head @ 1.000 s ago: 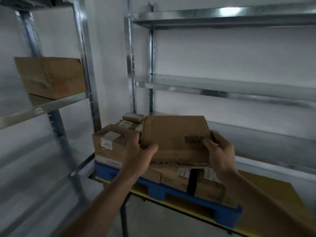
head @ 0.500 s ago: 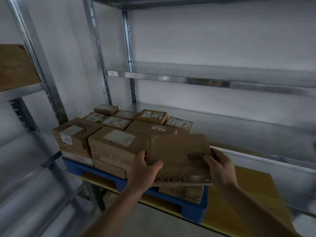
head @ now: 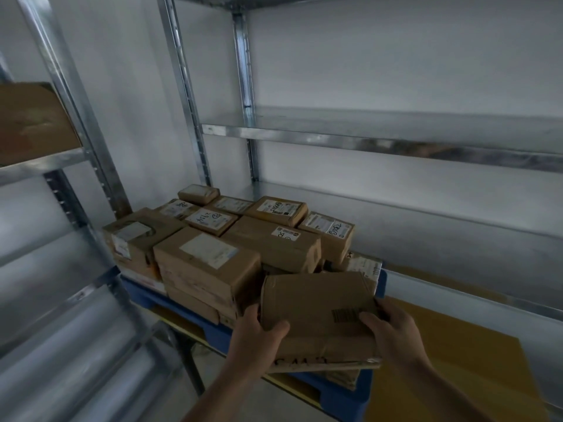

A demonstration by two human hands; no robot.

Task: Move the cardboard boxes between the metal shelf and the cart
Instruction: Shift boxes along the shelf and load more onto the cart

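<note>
Two hands: left hand (head: 259, 336) and right hand (head: 393, 333) are both clamped on one cardboard box (head: 316, 300), thumbs on its top face, fingers wrapped round its left and right edges
Held box: flat, with a barcode beside the right thumb and a crumpled near edge; it sits low over the near right corner of the blue pallet (head: 344, 397), just in front of the stack; whether its underside touches the carton below cannot be told
Stack: many labelled stacked boxes (head: 207, 263) packed close together on the pallet, which rests on the yellow deck of the cart (head: 451, 360)
Metal shelf (head: 365, 143): its levels run behind and to the right of the cart; a second rack (head: 39, 166) on the left carries one large box (head: 33, 120)
Change: over the last second the grip has stayed the same, while the box has sunk lower in view and the tops of the stacked boxes have come into sight
Meaning: one box is free of the stack and in transit; with the cart so heavily loaded, the shelf looks the likelier destination, though a set-down on the pallet cannot be ruled out
Next: probably a swing to the right, box kept flat, onto a shelf level
</note>
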